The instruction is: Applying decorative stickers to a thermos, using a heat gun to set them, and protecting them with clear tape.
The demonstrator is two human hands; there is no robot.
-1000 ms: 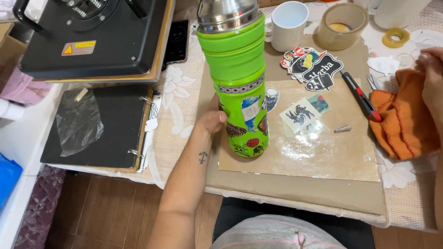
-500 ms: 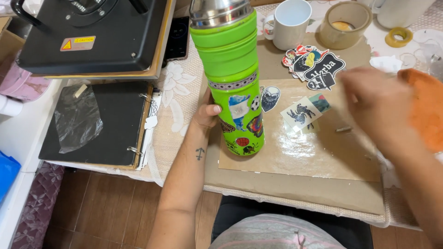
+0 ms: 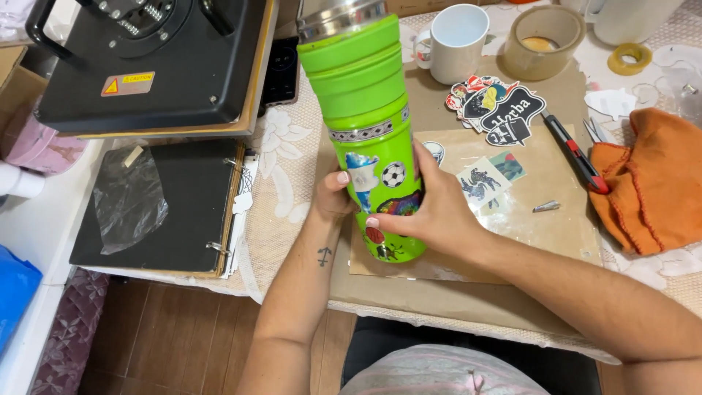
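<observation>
**Green flask held upright in both hands over the work board**

Green flask (image 3: 369, 124) stands upright, steel cap at the top edge of the view, its base over the brown board (image 3: 453, 292). Left hand (image 3: 333, 199) wraps the lower body from the left, thumb laid against the stickered band. Right hand (image 3: 431, 212) closes on the same zone from the right, thumb pressed low across the front, fingers curled behind and out of sight. Both hands grip firmly; neither holds anything else. A football sticker (image 3: 393, 174) sits between the two thumbs. Just right of the right hand's fingers lie loose stickers (image 3: 484, 181) on a clear sheet. Farther right: red-handled knife (image 3: 575, 153), then orange cloth (image 3: 654, 186). Beyond the fingers stand a white mug (image 3: 457, 44) and tape roll (image 3: 543, 41). Left of the left hand lies a black binder (image 3: 164, 208), a heat press (image 3: 146, 62) behind it.
</observation>
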